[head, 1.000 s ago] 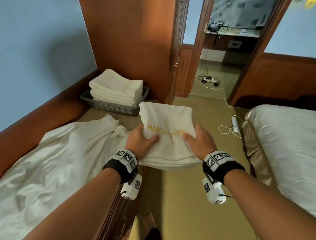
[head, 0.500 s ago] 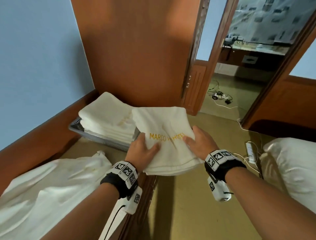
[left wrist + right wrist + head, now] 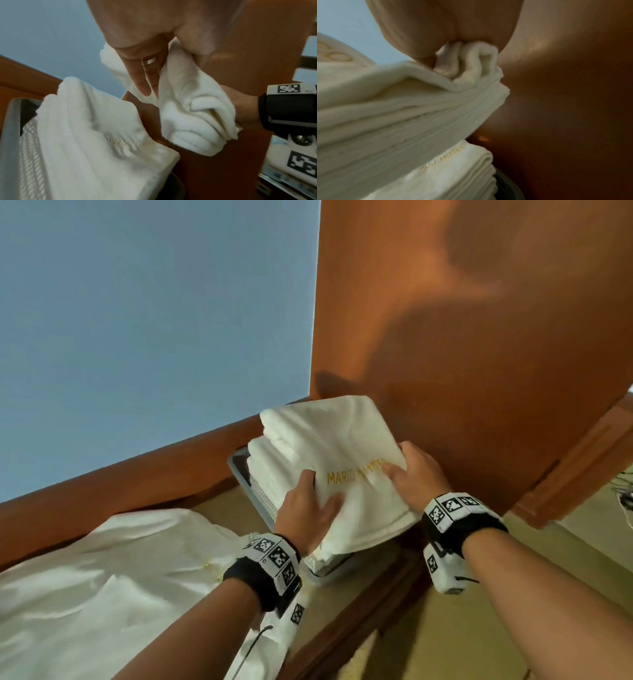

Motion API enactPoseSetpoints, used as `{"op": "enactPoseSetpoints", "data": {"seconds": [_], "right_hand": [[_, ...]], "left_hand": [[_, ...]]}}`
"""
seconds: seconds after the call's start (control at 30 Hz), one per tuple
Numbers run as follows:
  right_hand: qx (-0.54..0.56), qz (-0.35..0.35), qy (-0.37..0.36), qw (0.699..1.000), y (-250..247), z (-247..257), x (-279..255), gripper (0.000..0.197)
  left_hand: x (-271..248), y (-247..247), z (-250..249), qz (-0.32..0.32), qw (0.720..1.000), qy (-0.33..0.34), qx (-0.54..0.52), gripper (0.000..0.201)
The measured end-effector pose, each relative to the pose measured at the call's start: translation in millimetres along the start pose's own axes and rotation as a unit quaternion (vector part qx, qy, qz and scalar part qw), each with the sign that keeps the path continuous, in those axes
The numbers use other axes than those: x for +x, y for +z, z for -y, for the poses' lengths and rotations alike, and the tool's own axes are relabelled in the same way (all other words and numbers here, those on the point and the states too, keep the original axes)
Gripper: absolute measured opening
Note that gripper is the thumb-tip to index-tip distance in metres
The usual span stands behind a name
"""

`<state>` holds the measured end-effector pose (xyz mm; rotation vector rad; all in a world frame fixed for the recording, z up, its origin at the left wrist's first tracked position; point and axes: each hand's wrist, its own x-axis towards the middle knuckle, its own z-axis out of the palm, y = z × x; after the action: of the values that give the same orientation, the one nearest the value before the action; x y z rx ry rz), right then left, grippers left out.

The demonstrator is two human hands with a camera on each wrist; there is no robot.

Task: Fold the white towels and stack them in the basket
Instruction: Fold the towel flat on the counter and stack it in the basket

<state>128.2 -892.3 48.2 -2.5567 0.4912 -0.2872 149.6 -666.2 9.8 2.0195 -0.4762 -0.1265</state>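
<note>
The folded towel (image 3: 346, 474), gold lettering up, hangs just above the stack of folded towels (image 3: 89, 135) in the grey basket (image 3: 239, 470), apparently not yet resting on it. To land it well, lower it level, square its edges with the stack below, then slide the fingers out sideways. The left hand (image 3: 305, 515) grips its near-left edge and the right hand (image 3: 416, 477) its right edge, both closed round the cloth. An unfolded white sheet (image 3: 102, 570) lies nearby.
</note>
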Motion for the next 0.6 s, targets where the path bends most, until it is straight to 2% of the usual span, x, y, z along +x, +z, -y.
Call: {"op": "enactPoseSetpoints", "data": {"seconds": [0.17,0.3,0.43,0.5,0.6], "right_hand": [[0.047,0.036,-0.052,0.997,23.7,-9.4,77.8,0.018],[0.055,0.038,-0.11,0.992,52.9,-19.1,108.9,0.023],[-0.008,0.119,-0.061,0.991,84.7,-40.3,111.9,0.028],[-0.021,0.148,-0.025,0.989,90.9,-51.2,111.5,0.032],[-0.012,0.14,-0.01,0.99,90.3,-63.2,112.6,0.034]], "left_hand": [[42.1,16.7,5.1,-0.085,0.994,-0.064,-0.012,0.04],[57.2,36.5,22.1,-0.13,0.982,-0.128,-0.039,0.033],[48.7,64.2,48.6,-0.12,0.964,-0.225,-0.075,0.036],[43.4,68.8,56.8,-0.12,0.957,-0.243,-0.107,0.049],[39.2,69.2,65.4,-0.125,0.947,-0.264,-0.134,0.07]]}}
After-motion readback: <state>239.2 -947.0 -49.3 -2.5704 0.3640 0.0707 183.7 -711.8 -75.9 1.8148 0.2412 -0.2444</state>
